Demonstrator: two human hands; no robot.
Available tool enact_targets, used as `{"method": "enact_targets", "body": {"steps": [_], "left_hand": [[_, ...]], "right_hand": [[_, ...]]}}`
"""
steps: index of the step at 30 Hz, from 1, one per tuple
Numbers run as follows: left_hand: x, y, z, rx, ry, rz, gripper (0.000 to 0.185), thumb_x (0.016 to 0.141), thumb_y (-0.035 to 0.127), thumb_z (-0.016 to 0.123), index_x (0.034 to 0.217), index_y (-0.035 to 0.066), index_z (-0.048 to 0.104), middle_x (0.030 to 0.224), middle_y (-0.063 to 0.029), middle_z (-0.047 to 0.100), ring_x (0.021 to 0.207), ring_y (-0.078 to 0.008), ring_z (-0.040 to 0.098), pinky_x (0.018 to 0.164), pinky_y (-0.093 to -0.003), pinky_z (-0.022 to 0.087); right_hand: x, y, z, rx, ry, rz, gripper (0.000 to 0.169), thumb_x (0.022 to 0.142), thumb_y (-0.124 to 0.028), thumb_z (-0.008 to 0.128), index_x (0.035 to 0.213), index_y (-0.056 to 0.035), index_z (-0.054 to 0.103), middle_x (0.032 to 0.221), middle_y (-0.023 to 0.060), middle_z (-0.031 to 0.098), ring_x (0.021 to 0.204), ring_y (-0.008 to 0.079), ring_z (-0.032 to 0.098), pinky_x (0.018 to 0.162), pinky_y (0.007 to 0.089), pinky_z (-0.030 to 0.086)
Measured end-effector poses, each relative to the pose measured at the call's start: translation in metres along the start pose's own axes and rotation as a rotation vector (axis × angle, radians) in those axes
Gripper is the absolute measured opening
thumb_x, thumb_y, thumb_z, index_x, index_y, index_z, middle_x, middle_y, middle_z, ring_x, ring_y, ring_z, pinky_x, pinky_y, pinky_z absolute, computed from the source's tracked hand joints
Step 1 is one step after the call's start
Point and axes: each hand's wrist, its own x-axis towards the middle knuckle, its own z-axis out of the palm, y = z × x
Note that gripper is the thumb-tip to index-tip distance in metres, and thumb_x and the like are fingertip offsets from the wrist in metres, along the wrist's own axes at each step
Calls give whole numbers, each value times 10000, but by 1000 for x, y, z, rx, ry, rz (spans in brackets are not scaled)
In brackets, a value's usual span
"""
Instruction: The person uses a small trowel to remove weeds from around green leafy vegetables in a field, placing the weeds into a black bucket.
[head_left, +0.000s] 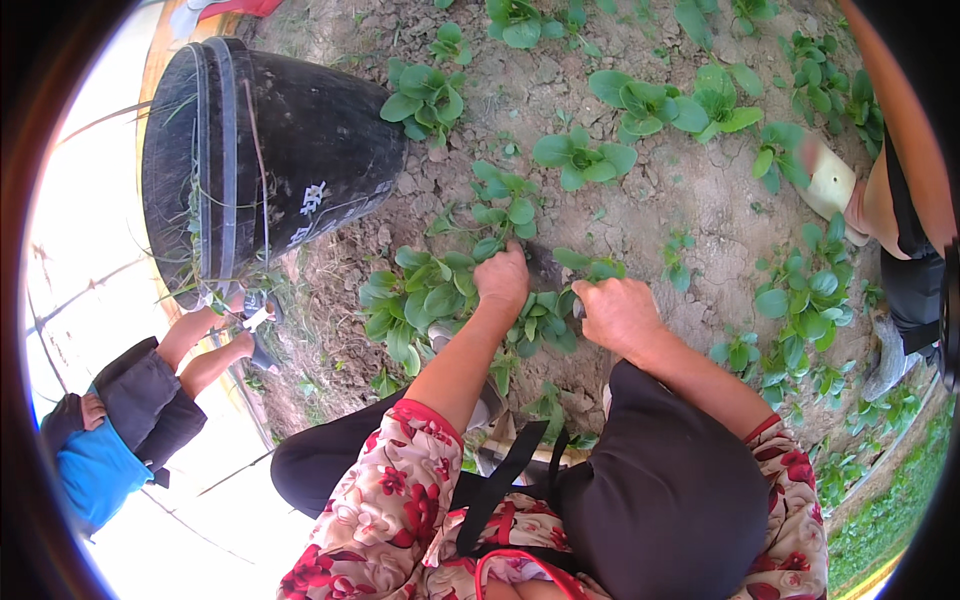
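Observation:
My left hand (504, 279) is closed low among leafy green plants, its fingers at the base of a leafy seedling (510, 202); the exact grip is hidden. Just to the right, my right hand (621, 313) makes a fist around what looks like a hand tool (578, 307), of which only a small greyish part shows. Between the hands lies a dark patch of soil (547, 262). A dense clump of leafy greens (427, 296) grows left of my left hand, and another leafy plant (541, 322) stands below and between both hands.
A large black plastic bucket (322, 135) with writing lies or leans at upper left, grass at its mouth. Leafy plants (581, 159) dot the dry soil (720, 195). One person in blue (105, 465) is at left; another person's leg and shoe (829, 176) are at right.

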Motion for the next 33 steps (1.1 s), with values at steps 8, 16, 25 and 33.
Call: {"method": "enact_targets", "body": {"steps": [8, 16, 25, 33], "left_hand": [[-10, -9, -2, -150, 53, -2, 174, 828, 132, 467, 960, 46, 541, 820, -197, 646, 778, -365, 639, 679, -442, 510], [-21, -70, -95, -942, 406, -141, 216, 879, 110, 427, 759, -30, 540, 613, -162, 561, 568, -256, 561, 599, -395, 466], [56, -88, -14, -387, 236, -48, 169, 804, 151, 471, 880, 45, 579, 918, -209, 617, 892, -374, 592, 779, -440, 480], [38, -71, -23, -323, 101, -185, 243, 828, 188, 460, 1013, 78, 572, 970, -192, 629, 938, -340, 606, 804, -424, 485]], "right_hand": [[-1, 7, 12, 319, 27, 131, 344, 652, -116, 614, 990, -80, 663, 740, 190, 636, 694, 351, 627, 676, 426, 507], [-15, -9, -61, 232, 153, 116, 305, 664, -92, 612, 963, -91, 674, 691, 172, 629, 617, 354, 612, 635, 417, 505], [53, -67, -74, -117, 159, -207, 74, 659, -72, 583, 698, -12, 603, 633, 173, 612, 625, 318, 632, 565, 402, 496], [47, -78, -56, -167, 78, -99, 58, 662, -66, 585, 666, -23, 624, 635, 163, 625, 622, 305, 643, 541, 386, 506]]}}
